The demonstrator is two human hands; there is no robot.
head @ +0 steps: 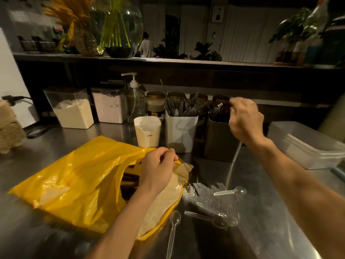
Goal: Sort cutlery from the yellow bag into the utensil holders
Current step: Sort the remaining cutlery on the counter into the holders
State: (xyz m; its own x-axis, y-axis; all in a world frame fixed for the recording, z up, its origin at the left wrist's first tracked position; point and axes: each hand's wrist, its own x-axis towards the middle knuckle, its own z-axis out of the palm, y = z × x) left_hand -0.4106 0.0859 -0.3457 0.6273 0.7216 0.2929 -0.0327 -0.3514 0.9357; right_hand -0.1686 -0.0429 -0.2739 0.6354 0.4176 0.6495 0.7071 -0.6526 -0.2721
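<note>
The yellow bag (74,176) lies flat on the steel counter, its mouth facing right with dark cutlery inside. My left hand (158,169) pinches the bag's upper edge at the mouth. My right hand (244,120) hovers over the grey utensil holder (220,144), which holds dark forks; its fingers are curled and blurred, and I cannot tell whether they hold anything. A white holder (181,131) stands to the left of it, full of knives. Several clear plastic spoons (212,214) lie loose on the counter right of the bag.
A small cream cup (147,133) with a liner stands left of the white holder. Behind are jars, a pump bottle (135,101) and two flour containers (72,109). A lidded plastic box (306,144) sits at the right. A raised shelf runs across the back.
</note>
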